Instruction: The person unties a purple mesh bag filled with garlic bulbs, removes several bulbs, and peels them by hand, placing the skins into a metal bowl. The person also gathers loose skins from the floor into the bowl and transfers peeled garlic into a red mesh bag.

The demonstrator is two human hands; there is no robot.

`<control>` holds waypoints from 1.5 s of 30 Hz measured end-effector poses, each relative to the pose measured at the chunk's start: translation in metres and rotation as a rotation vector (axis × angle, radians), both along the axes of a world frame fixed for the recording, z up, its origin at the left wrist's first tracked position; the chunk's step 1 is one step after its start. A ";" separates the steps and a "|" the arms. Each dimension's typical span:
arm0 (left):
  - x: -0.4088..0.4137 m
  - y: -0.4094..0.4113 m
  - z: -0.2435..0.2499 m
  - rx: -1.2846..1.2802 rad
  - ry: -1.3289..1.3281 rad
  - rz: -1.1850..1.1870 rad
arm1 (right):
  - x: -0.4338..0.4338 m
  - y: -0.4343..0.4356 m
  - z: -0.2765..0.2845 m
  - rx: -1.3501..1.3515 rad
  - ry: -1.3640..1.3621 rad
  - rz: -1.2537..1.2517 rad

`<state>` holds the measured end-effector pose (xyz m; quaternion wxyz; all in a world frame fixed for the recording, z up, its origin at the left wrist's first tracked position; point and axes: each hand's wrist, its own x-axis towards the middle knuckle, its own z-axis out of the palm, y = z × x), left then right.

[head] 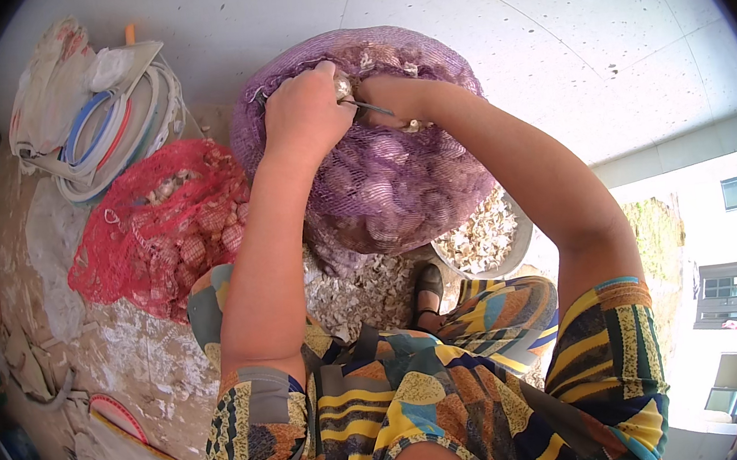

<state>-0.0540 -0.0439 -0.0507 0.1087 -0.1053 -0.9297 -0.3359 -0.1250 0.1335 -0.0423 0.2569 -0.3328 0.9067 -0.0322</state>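
Observation:
Before me stands a bulging purple mesh bag full of garlic bulbs, its mouth gathered open at the top. My left hand is curled at the bag's mouth, closed around a pale garlic bulb that partly shows beside its fingers. My right hand reaches in from the right, bent at the wrist, with most of its fingers hidden. A thin dark metal tool lies between the hands, one end beside my left thumb and the other across my right hand. Which hand grips it is unclear.
A red mesh bag of garlic sits at the left. Below the purple bag are a tub of dry trimmings and more scraps on the floor. Hoops and sheets lean against the pale wall.

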 end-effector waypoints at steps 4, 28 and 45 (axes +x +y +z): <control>0.003 0.000 0.006 0.106 -0.052 -0.057 | 0.017 0.003 0.026 -0.052 -0.020 -0.149; 0.003 0.009 0.003 -0.156 -0.112 -0.169 | 0.011 0.028 0.016 0.035 0.086 -0.352; 0.006 0.014 0.014 -0.058 -0.249 -0.227 | 0.043 0.032 0.025 0.075 0.264 -0.247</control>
